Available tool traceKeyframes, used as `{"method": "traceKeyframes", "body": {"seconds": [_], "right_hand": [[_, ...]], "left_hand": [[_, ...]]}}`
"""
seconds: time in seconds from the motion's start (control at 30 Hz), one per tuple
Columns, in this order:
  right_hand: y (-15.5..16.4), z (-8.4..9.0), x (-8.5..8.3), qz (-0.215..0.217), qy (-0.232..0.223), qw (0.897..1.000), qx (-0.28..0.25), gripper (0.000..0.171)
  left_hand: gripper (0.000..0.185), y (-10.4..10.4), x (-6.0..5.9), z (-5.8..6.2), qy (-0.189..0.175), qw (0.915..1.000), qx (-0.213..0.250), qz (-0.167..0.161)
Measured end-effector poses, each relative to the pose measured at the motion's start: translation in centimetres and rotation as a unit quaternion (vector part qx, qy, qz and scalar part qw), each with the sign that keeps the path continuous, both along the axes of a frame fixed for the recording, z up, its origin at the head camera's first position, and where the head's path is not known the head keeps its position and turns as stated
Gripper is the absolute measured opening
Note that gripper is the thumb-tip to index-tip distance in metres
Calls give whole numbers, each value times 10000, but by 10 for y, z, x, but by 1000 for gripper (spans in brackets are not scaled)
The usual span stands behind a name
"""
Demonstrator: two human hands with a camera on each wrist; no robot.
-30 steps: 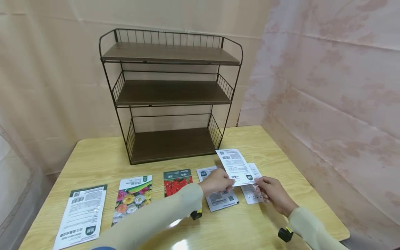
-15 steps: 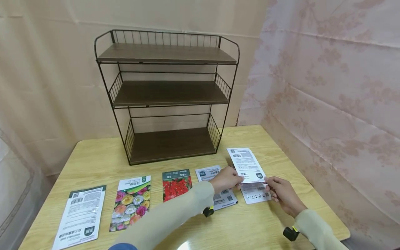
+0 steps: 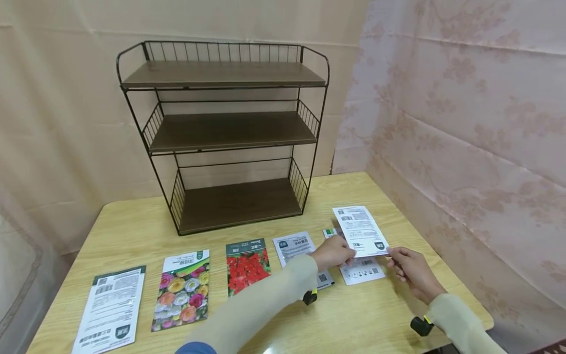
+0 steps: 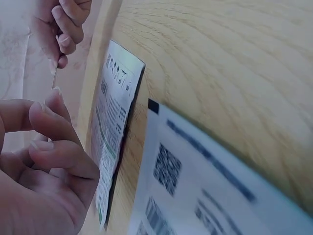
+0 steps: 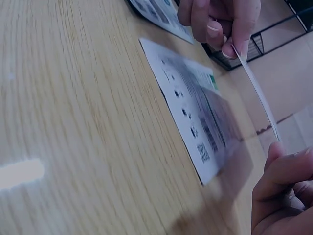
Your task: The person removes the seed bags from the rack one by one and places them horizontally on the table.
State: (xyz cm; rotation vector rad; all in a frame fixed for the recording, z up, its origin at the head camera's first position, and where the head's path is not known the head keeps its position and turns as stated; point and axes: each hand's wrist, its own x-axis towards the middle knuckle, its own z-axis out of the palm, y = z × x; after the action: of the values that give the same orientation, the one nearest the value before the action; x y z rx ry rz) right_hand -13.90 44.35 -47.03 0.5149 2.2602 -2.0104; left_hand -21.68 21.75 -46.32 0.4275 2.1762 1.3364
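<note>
A white-backed seed packet (image 3: 360,231) is held up off the table at the right. My left hand (image 3: 333,251) pinches its near left corner, and my right hand (image 3: 413,270) pinches the near right one. The right wrist view shows this packet edge-on between both hands. Below it another seed packet (image 3: 362,271) lies on the table, partly covered. Under my left forearm, a white-backed packet (image 3: 294,248) is partly hidden. Further left lie a packet with red flowers (image 3: 248,263), one with multicoloured flowers (image 3: 182,290) and a back-up packet (image 3: 110,309).
A three-tier rack (image 3: 234,130) with brown shelves and a dark wire frame stands at the back of the wooden table (image 3: 353,319). A pinkish patterned cloth (image 3: 464,123) hangs along the right side. A dark object (image 3: 444,349) shows at the bottom edge.
Both hands have carried the held packet to the right, uncovering more of the packet below. The head view has shifted, so the rack appears further left.
</note>
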Motion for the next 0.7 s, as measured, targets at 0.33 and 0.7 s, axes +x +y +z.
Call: {"method": "traceKeyframes", "body": {"seconds": [0.33, 0.7], "right_hand": [[25, -1, 13, -244, -207, 9994, 152, 23], [39, 2, 9, -256, -369, 9990, -6, 18]], "left_hand": [[31, 35, 5, -10, -70, 9993, -273, 251], [30, 48, 4, -3, 182, 9983, -521, 164]]}}
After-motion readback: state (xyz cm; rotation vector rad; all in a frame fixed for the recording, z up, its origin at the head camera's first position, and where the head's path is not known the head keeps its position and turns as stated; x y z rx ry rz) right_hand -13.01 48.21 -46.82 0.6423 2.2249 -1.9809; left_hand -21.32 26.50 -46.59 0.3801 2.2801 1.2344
